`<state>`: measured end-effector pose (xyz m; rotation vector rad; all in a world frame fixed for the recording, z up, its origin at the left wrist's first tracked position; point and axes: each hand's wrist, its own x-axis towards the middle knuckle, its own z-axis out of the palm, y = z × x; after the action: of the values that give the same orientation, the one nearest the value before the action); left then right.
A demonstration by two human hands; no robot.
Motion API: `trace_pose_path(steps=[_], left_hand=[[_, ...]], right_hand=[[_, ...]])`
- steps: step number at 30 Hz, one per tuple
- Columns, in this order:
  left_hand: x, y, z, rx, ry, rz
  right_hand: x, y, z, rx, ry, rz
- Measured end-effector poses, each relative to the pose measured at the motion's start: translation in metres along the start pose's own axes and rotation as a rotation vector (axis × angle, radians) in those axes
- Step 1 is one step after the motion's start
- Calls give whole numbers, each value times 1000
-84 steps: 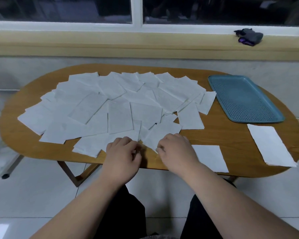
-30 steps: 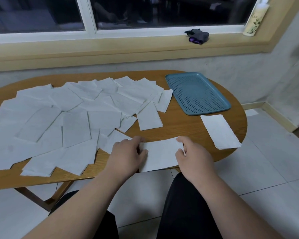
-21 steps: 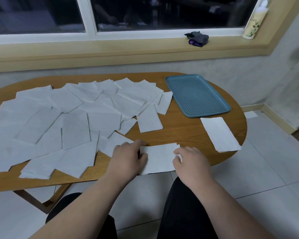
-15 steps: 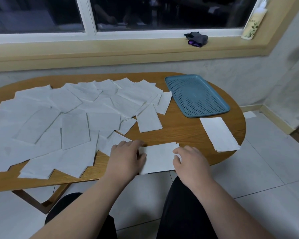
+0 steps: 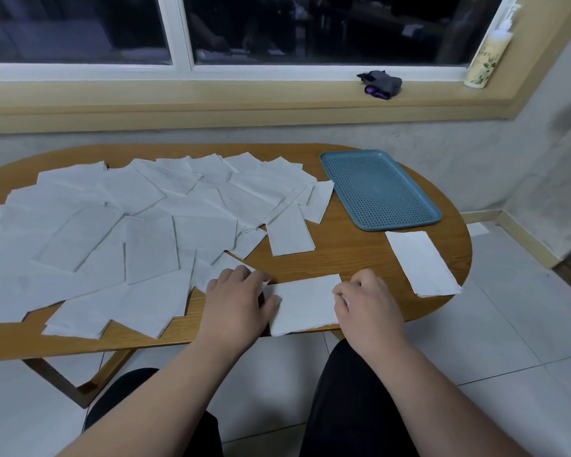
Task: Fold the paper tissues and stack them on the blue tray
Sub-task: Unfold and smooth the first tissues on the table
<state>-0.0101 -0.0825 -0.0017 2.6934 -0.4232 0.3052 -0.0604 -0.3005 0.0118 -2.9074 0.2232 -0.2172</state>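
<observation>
White tissue (image 5: 305, 303) lay at the desk's (image 5: 343, 255) near edge, between both hands. The left hand (image 5: 238, 301) pressed its left end with relaxed fingers; the right hand (image 5: 368, 305) pinched its right edge with curled fingers. The blue tray (image 5: 376, 192) sat at the far right corner, a second tissue (image 5: 422, 263) just before it by the right edge. Loose tissues (image 5: 145, 219) covered the left and middle.

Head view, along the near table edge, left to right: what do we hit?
spread of loose tissues → left hand → tissue between the hands → right hand → lone tissue
</observation>
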Motion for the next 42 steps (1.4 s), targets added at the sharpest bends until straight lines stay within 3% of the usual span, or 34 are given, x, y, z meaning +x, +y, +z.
trace_pose_path(steps=[4, 9, 18, 24, 27, 30, 34, 38, 42], left_hand=[[-11, -18, -12, -30, 6, -47], [-34, -48, -28, -45, 3, -87], [-56, -76, -53, -50, -49, -39], [-68, -84, -60, -64, -139, 49], [-68, -84, -59, -57, -153, 81], [-63, -79, -58, -87, -90, 95], [-52, -61, -67, -244, -54, 0], [-50, -35, -79, -539, -178, -186], [-48, -9, -71, -571, -270, -233]], right_hand=[[1, -22, -2, 21, 65, -121], [8, -82, 9, 105, -161, -371], [6, -122, 23, -72, -226, -526], [-22, -112, 26, -17, -51, -599], [-27, -108, 17, 151, -62, -516], [-27, -99, 0, 478, -146, -292], [-26, -83, -20, 833, -99, -76], [-20, -60, -30, 918, 10, 78], [-9, -35, -32, 862, -14, 196]])
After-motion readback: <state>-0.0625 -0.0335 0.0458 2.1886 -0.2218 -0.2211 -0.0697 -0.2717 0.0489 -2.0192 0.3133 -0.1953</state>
